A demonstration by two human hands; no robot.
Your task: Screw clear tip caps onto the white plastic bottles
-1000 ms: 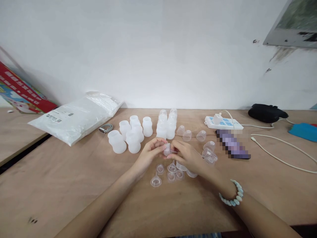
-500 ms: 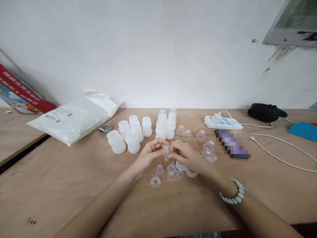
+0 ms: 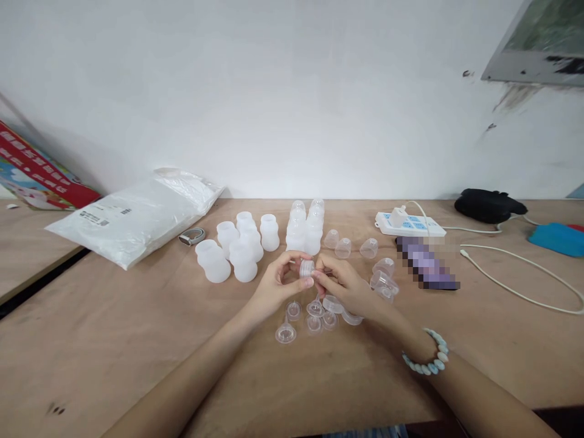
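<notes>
My left hand [image 3: 276, 286] and my right hand [image 3: 349, 286] meet above the wooden table [image 3: 137, 340], both pinching one small ribbed translucent ring [image 3: 306, 268] between the fingertips. Just below the hands lie several clear silicone teats [image 3: 285, 333] and clear rings [image 3: 333, 304]. Behind the hands stand several white translucent small bottles [image 3: 214, 260]. Clear caps [image 3: 343, 247] lie to the right of them. A bead bracelet [image 3: 426, 359] is on my right wrist.
A white plastic bag [image 3: 132, 216] lies at the back left, a watch [image 3: 191, 236] beside it. A power strip [image 3: 408, 224] with white cables, a blurred phone-like thing [image 3: 426, 263], a black object [image 3: 488, 205] and a blue cloth [image 3: 556, 238] sit to the right. A red box [image 3: 36, 173] leans far left.
The ring has been turned between my fingertips and raised slightly. Both hands stay together in about the same place.
</notes>
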